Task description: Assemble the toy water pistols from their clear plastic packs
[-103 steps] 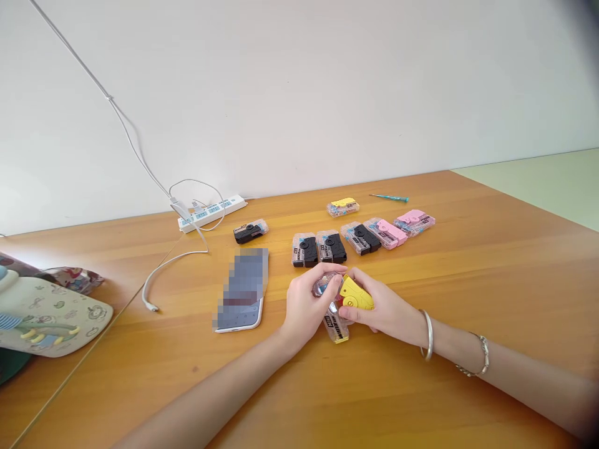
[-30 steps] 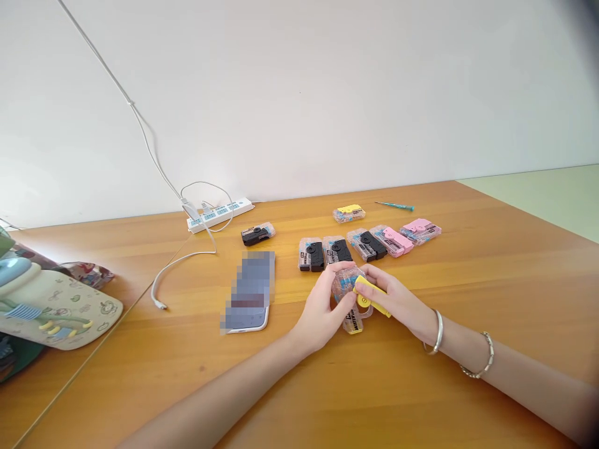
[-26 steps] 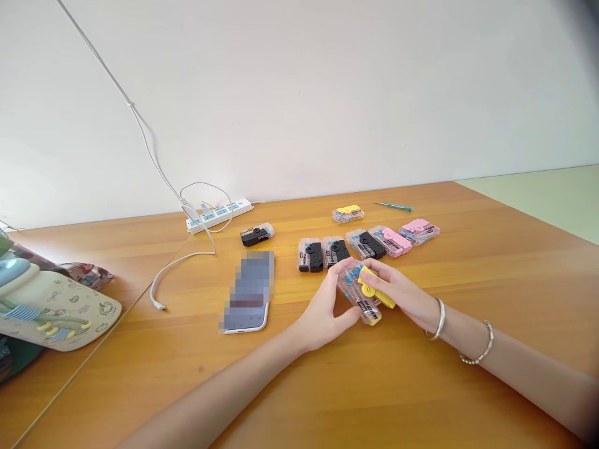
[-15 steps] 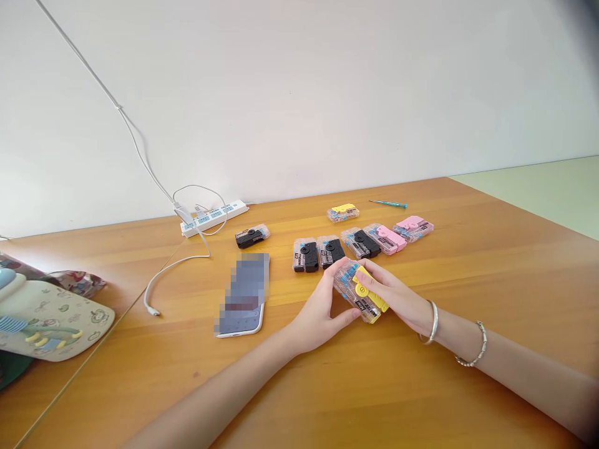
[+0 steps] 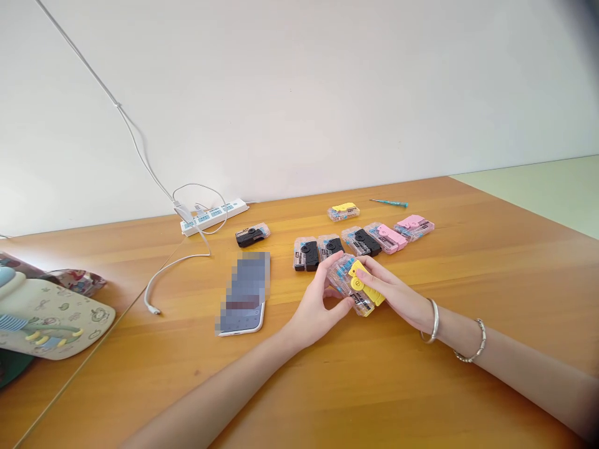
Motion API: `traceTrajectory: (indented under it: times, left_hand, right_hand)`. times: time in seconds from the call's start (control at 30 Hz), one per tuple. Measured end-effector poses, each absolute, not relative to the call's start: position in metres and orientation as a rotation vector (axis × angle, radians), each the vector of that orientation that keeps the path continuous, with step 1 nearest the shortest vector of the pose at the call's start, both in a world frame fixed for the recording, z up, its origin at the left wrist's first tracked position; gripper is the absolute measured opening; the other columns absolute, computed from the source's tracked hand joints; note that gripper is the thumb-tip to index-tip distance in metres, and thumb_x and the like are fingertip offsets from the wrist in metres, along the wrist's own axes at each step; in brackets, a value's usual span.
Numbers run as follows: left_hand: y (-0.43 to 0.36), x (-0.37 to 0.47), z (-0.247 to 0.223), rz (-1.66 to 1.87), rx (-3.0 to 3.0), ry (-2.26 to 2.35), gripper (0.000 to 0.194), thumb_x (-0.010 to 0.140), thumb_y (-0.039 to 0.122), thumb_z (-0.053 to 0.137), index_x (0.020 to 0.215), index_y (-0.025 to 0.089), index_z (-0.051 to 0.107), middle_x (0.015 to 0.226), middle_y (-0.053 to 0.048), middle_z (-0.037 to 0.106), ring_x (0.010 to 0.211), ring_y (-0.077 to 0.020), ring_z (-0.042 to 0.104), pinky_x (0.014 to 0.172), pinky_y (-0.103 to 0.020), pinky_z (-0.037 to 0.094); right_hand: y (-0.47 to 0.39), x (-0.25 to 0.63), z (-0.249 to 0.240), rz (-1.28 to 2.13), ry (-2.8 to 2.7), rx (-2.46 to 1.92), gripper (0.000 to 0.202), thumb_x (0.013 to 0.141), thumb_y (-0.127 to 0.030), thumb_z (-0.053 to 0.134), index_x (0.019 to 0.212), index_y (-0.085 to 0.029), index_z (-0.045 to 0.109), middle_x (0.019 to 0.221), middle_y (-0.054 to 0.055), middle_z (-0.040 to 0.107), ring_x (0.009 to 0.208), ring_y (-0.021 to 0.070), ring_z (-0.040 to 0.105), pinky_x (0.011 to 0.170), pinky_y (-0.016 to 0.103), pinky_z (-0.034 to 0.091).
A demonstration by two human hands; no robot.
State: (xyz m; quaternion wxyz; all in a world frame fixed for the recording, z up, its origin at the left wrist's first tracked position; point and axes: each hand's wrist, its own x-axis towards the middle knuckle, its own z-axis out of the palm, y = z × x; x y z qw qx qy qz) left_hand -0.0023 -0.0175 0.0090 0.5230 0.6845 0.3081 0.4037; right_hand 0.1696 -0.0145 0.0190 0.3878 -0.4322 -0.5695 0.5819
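Gadget (image 5: 347, 282) of clear and yellow plastic sits compact between the two hands, its yellow strip (image 5: 372, 292) laid along the clear body; a few seconds ago the parts were splayed, the lettered section jutting out towards the wearer from under the yellow piece. Now that lettering lies right beside the strip.

Its long axis runs aslant — from far left to near right — with the lettered end pointing towards the wearer and to the right, and the strip along the right-hand side.

The left hand (image 5: 316, 308) is clamped on the gadget, fingertips at the far left corner and thumb on the near left edge. The right hand (image 5: 401, 298) grips the other side, thumb pressed on the yellow strip. They hold it in front of the row of black and pink gadgets (image 5: 360, 242), right of the phone (image 5: 246, 293) on the wooden surface (image 5: 327, 399); whether it touches the wood I cannot tell.
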Motion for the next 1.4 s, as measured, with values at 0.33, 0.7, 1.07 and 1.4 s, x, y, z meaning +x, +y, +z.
traceTrajectory:
  times: [0.33, 0.7, 1.07, 1.4]
  left_hand:
    - [-0.013, -0.003, 0.009, 1.082, 1.424, 0.761, 0.053, 0.081, 0.021, 0.056, 0.129, 0.026, 0.034, 0.127, -0.006, 0.048, 0.113, -0.0208, 0.047, 0.087, -0.031, 0.046]
    - [-0.014, -0.003, 0.007, 1.057, 1.571, 0.863, 0.034, 0.082, 0.017, 0.048, 0.116, 0.022, 0.047, 0.119, -0.006, 0.055, 0.096, -0.0162, 0.053, 0.083, -0.031, 0.044]
    - [-0.018, 0.002, 0.01, 0.862, 1.864, 0.929, 0.026, 0.078, 0.011, 0.04, 0.082, 0.02, 0.064, 0.079, 0.0, 0.07, 0.081, -0.0155, 0.058, 0.074, -0.026, 0.044]
    - [-0.018, 0.003, 0.008, 0.793, 1.936, 0.992, 0.035, 0.075, 0.008, 0.039, 0.082, 0.024, 0.069, 0.075, 0.003, 0.07, 0.074, -0.0156, 0.053, 0.067, -0.024, 0.041]
  right_hand:
    - [0.0, 0.179, 0.015, 1.479, -1.7, -1.091, 0.044, 0.075, -0.051, 0.059, 0.108, -0.024, 0.048, 0.111, 0.006, 0.058, 0.103, 0.0245, 0.055, 0.084, 0.04, 0.047]
    - [0.018, 0.188, 0.022, 1.028, -1.344, -1.226, 0.039, 0.078, -0.05, 0.054, 0.112, -0.031, 0.05, 0.121, 0.002, 0.054, 0.109, 0.0239, 0.052, 0.077, 0.032, 0.049]
    - [0.122, 0.158, 0.056, 0.713, -1.856, -1.419, 0.036, 0.076, -0.038, 0.057, 0.108, -0.021, 0.052, 0.112, 0.009, 0.06, 0.102, 0.0228, 0.057, 0.082, 0.036, 0.047]
    - [0.163, 0.124, 0.043, 0.517, -2.11, -1.626, 0.025, 0.088, -0.033, 0.052, 0.106, -0.016, 0.058, 0.108, 0.005, 0.06, 0.092, 0.0189, 0.059, 0.079, 0.037, 0.05]
